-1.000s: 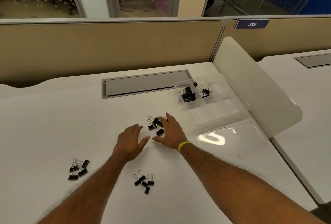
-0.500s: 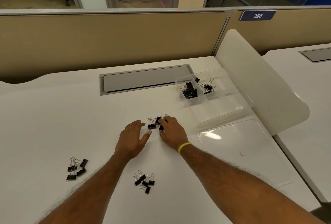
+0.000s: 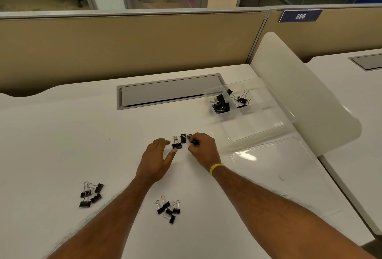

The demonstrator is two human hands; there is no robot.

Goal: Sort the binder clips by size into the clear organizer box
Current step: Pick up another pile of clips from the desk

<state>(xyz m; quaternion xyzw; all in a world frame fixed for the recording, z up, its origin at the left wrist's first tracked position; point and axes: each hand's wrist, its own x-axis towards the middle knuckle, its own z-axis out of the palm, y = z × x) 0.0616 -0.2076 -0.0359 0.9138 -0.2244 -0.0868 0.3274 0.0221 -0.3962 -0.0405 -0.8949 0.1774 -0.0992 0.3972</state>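
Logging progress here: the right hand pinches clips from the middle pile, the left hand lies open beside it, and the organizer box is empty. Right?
Not empty: the head view shows the clear organizer box holding binder clips in two far compartments. The rest stands: the right hand pinches clips from the middle pile, the left hand open beside it.

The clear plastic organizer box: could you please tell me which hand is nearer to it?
Right. The right hand, pinching a black binder clip, is left of the clear plastic organizer box; the left hand lies farther left.
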